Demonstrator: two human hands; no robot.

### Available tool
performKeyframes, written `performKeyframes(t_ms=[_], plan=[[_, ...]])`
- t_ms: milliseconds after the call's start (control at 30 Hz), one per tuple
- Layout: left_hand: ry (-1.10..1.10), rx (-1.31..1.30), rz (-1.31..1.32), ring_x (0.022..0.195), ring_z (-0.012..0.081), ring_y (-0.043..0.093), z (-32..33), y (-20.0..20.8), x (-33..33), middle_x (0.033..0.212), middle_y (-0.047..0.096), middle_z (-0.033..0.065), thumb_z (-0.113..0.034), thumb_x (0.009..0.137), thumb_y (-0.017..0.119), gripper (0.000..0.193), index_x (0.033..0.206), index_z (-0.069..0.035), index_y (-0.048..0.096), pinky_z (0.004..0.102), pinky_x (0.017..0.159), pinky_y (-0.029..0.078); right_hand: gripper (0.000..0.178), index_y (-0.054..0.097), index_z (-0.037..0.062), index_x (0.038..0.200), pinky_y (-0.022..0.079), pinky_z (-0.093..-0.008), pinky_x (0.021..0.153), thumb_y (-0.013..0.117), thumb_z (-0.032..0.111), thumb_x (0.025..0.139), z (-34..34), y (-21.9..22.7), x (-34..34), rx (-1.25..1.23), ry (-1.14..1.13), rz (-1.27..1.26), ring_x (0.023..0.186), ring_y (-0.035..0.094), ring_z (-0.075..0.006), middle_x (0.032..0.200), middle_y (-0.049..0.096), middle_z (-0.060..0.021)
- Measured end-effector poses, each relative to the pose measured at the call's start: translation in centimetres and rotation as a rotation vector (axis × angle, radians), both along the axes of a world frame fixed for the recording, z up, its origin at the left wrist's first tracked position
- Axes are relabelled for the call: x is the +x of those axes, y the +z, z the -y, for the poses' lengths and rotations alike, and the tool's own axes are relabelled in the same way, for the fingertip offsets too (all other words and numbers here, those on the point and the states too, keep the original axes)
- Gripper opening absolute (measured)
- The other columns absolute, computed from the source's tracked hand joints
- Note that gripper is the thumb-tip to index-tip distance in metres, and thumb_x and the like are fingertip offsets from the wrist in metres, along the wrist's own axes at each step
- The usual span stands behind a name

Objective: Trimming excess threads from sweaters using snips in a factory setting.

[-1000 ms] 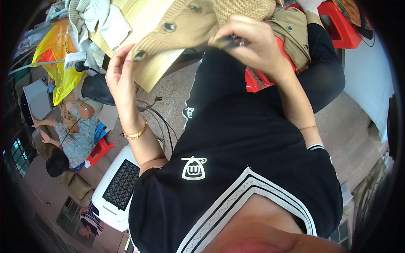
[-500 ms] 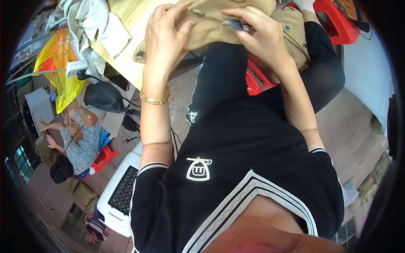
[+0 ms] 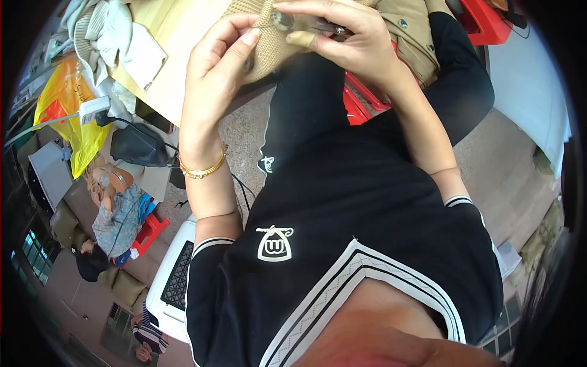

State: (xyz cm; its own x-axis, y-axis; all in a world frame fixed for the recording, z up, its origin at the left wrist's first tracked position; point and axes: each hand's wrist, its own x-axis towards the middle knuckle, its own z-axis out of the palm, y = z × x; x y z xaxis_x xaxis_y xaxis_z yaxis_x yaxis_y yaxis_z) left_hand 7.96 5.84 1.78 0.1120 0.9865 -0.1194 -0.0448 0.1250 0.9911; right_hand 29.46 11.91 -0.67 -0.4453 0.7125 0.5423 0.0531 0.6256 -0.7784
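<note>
Layout, wearer's view. Table (image 3: 174, 27) ahead, left of centre. Held garment (image 3: 275, 55) at its near right end, between left hand (image 3: 214, 67) and right hand (image 3: 354, 40); hand tool (image 3: 333, 27) in the right. Sweater (image 3: 101, 40) on the table's left side. Left of the table: bag (image 3: 82, 137), with power adaptor (image 3: 95, 111) in front; pouch (image 3: 137, 144) right of the bag. Co-worker (image 3: 119, 220) nearer the lower left, on a stool (image 3: 148, 235). Second garment (image 3: 406, 30) right of the hands.
</note>
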Motion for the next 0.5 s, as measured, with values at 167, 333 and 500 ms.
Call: performKeyframes(t_ms=[167, 333, 500], plan=[[0.036, -0.002, 0.092, 0.100, 0.0070, 0.059, 0.5, -1.8, 0.3, 0.108, 0.067, 0.0019, -0.012, 0.103, 0.059, 0.025, 0.123, 0.002, 0.063, 0.0210, 0.089, 0.045, 0.040, 0.068, -0.0006, 0.123, 0.053, -0.0287, 0.072, 0.078, 0.003, 0.084, 0.3, -0.9, 0.5, -0.023, 0.027, -0.002, 0.080, 0.067, -0.0181, 0.094, 0.071, -0.0098], [0.117, -0.052, 0.375, 0.108, 0.0107, 0.061, 1.3, -3.3, 0.5, 0.115, 0.066, 0.0060, -0.007, 0.101, 0.058, 0.026, 0.125, 0.003, 0.062, 0.0242, 0.097, 0.045, 0.047, 0.061, -0.0010, 0.132, 0.051, -0.0291, 0.077, 0.075, 0.005, 0.088, 2.4, -0.3, 1.6, -0.141, -0.058, 0.016, 0.093, 0.065, -0.0176, 0.110, 0.065, -0.0133], [0.100, -0.036, 0.491, 0.111, 0.0133, 0.060, 1.5, -3.2, 1.0, 0.119, 0.065, 0.0092, -0.004, 0.101, 0.058, 0.027, 0.127, 0.004, 0.059, 0.0265, 0.101, 0.045, 0.044, 0.065, 0.0052, 0.129, 0.049, -0.0302, 0.064, 0.075, 0.009, 0.087, 3.5, -1.2, 1.6, -0.064, -0.125, 0.077, 0.074, 0.060, -0.0188, 0.093, 0.061, -0.0087]])
